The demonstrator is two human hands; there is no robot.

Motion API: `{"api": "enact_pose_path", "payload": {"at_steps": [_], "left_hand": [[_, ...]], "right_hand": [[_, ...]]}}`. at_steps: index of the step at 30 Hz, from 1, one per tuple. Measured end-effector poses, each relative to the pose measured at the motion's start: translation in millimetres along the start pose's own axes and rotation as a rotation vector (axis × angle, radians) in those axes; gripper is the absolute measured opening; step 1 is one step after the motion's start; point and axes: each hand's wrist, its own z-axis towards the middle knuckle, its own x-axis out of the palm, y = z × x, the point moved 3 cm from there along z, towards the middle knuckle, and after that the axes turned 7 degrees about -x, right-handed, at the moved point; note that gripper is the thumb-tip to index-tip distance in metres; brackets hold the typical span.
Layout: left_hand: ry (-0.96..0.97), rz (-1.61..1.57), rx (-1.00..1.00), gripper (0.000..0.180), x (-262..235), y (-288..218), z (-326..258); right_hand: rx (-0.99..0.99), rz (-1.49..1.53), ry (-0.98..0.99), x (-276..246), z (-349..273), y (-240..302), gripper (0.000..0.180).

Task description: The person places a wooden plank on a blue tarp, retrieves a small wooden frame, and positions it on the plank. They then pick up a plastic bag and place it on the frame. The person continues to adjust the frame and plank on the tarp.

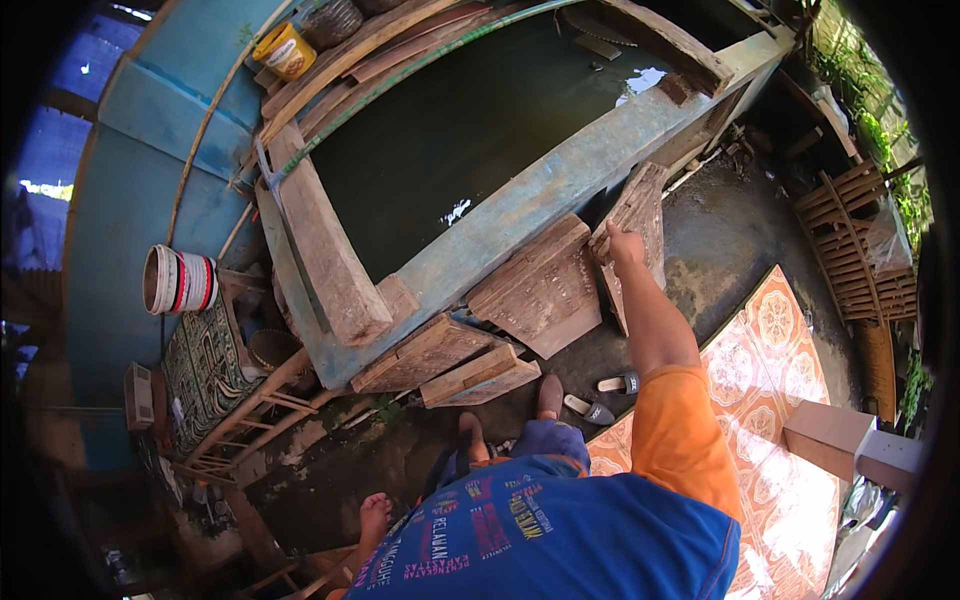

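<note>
My right arm stretches forward, and my right hand (625, 247) is closed on the edge of a weathered wooden slab (640, 205). That slab stands tilted against the outer side of a blue concrete tank wall (530, 190). To its left, a second wooden slab (535, 275) leans on the same wall, its lower part over the dark floor. Two more slabs lean farther left: a wooden slab (420, 352) and a smaller wooden slab (480, 378). My left hand (376, 517) hangs low by my side, fingers curled in, with nothing visible in it.
Dark water (450, 140) fills the tank; a thick beam (335, 240) lies on its left rim. Slippers (590, 410) lie by my feet. Patterned orange tiles (770, 370) are at right, a bamboo rack (850, 250) beyond. White-and-red buckets (180, 280) and a yellow bucket (284, 52) stand left.
</note>
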Motion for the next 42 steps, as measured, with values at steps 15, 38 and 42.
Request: {"api": "enact_pose_path", "payload": {"at_steps": [15, 38, 42], "left_hand": [[0.120, -0.043, -0.023, 0.016, 28, 18, 17], [0.608, 0.925, 1.455, 0.083, 322, -246, -185], [0.753, 1.225, 1.527, 0.094, 350, -227, -211]], "right_hand": [[0.230, 0.522, 0.220, -63, 0, -97, 0.041], [-0.352, -1.066, 0.940, -236, -272, 23, 0.063], [-0.551, -1.160, 1.144, -206, -295, 15, 0.067]]}}
